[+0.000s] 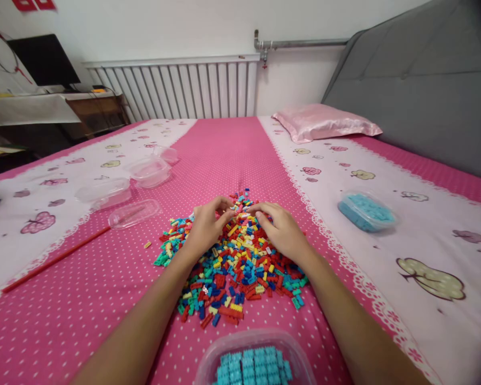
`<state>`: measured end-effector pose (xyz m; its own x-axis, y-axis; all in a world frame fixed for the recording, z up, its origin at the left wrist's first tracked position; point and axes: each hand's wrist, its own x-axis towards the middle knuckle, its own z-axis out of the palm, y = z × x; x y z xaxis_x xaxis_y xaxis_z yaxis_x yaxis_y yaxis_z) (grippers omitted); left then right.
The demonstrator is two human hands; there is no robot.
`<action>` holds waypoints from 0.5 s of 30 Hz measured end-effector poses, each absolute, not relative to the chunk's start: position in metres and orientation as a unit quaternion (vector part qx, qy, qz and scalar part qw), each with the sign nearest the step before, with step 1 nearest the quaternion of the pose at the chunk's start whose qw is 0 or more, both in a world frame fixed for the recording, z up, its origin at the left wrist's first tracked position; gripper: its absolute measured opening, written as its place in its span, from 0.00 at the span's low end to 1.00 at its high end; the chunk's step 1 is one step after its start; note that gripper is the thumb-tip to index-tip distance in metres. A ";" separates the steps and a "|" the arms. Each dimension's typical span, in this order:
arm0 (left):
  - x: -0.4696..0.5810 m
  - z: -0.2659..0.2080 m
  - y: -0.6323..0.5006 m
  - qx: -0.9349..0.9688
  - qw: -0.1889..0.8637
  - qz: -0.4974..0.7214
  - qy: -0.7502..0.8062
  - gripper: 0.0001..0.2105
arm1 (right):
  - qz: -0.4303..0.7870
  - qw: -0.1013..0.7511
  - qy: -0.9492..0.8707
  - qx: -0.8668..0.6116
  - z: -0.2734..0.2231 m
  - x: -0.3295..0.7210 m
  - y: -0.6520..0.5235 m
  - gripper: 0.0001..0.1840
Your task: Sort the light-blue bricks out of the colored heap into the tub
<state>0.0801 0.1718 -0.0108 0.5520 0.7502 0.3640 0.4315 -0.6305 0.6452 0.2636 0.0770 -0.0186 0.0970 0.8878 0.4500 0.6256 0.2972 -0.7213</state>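
Observation:
A heap of small building bricks (pixel 240 262) in red, blue, green, yellow, teal and white lies spread on the pink bedspread. At the heap's far part, my left hand (pixel 209 223) has thumb and index finger bent close together over the bricks; whatever is between the tips is too small to make out. Facing it from the right, my right hand (pixel 279 229) reaches over the heap, index finger stretched out and thumb a little apart, with no brick visible in it. A clear tub (pixel 208 358) holding rows of joined light-blue bricks stands nearest me, between my forearms.
Another clear tub (pixel 366 213) full of light-blue bricks stands to the right. Several clear plastic containers (pixel 148 171) lie at the left, near a red-handled clear scoop (pixel 134 214). A pink pillow (pixel 324 123) rests before the grey headboard (pixel 417 85); a radiator (pixel 176 88) lines the wall.

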 end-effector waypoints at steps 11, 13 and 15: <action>0.085 -0.001 0.156 0.836 0.331 0.360 0.250 0.17 | 0.215 0.518 -0.610 -0.560 -0.020 0.247 0.081 0.11; 0.083 -0.001 0.156 0.853 0.295 0.343 0.262 0.16 | 0.202 0.515 -0.604 -0.575 -0.022 0.251 0.081 0.09; 0.078 -0.002 0.161 0.870 0.241 0.320 0.288 0.12 | 0.174 0.503 -0.599 -0.599 -0.023 0.255 0.080 0.09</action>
